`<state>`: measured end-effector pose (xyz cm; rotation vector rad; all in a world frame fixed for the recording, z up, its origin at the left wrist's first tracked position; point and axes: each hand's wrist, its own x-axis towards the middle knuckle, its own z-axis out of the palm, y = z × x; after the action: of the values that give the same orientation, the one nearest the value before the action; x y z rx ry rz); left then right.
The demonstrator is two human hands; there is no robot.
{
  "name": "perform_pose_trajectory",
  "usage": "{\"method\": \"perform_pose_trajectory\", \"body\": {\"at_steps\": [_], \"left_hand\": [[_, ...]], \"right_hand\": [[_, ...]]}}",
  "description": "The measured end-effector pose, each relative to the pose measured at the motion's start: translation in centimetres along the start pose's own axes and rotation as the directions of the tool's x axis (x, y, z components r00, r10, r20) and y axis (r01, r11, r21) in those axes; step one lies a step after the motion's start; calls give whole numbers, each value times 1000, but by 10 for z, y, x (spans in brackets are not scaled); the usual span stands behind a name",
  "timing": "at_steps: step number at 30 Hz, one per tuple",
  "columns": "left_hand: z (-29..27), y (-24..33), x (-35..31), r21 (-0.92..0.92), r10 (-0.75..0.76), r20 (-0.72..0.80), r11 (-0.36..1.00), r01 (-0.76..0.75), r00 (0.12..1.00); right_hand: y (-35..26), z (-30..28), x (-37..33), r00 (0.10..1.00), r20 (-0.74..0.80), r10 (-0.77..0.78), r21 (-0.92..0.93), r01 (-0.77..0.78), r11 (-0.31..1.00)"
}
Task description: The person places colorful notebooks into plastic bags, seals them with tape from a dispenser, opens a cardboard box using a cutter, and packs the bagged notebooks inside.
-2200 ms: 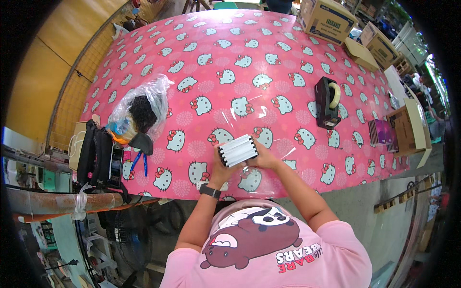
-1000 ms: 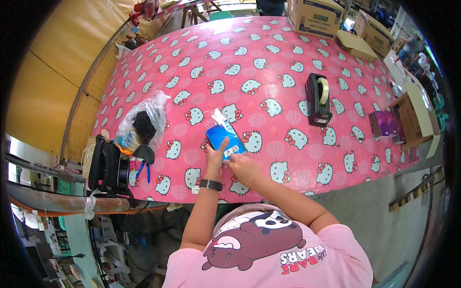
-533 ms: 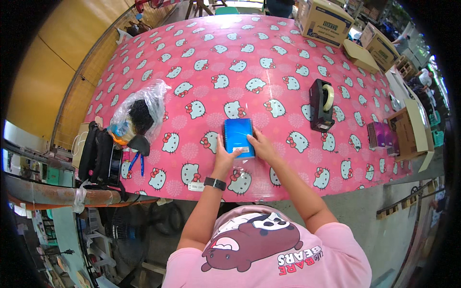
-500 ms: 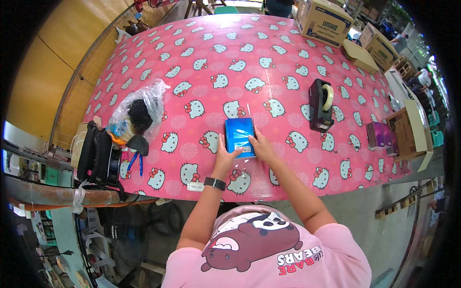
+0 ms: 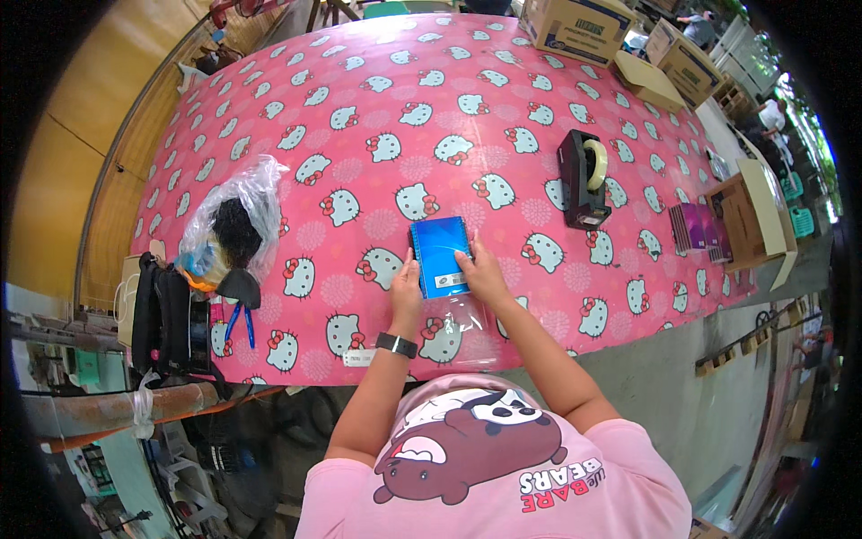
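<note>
A small blue spiral notebook (image 5: 439, 251) with a white label near its lower edge is held between my two hands, just above the pink table cover. My left hand (image 5: 406, 289) grips its left, coil-bound side, fingers mostly out of sight. On the opposite side, my right hand (image 5: 485, 274) has its thumb on the cover and its fingers along the edge. Below the notebook, a clear plastic film (image 5: 467, 328) lies on the table. A small white label strip (image 5: 358, 357) sits near my left wrist.
A black tape dispenser (image 5: 585, 180) stands right of my hands, with stacked purple notebooks (image 5: 697, 227) and an open carton (image 5: 747, 216) farther right. At left are a plastic bag (image 5: 254, 202), blue-handled scissors (image 5: 240, 325) and a black pouch (image 5: 162, 310). Cardboard boxes (image 5: 579, 29) stand at the back.
My left thumb has slid off the notebook's front to its left edge, uncovering more of the label. The notebook tilts slightly differently. The whole view has shifted a little.
</note>
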<state>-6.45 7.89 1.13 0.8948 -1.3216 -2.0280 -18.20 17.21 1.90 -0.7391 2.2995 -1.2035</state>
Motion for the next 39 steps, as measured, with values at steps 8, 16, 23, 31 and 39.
{"method": "perform_pose_trajectory", "body": {"at_steps": [8,16,23,31,39], "left_hand": [[-5,-12,4,82,58,53,995,-62,997],[0,-7,0,43,-14,44,999,12,999],[-3,-33,10,314,84,-4,946,-78,996],[-6,-37,8,521,123,-39,849,-84,992],[-1,-5,3,383,60,-2,922,-54,998]], "right_hand": [[-27,0,-2,993,-116,21,-159,-40,986],[-42,-11,-4,991,-133,18,-315,-60,947],[-36,-2,-5,984,-174,-19,-346,-43,937],[-37,3,-12,967,-142,-212,-365,147,919],[-53,8,-15,887,-100,-450,-731,242,638]]}}
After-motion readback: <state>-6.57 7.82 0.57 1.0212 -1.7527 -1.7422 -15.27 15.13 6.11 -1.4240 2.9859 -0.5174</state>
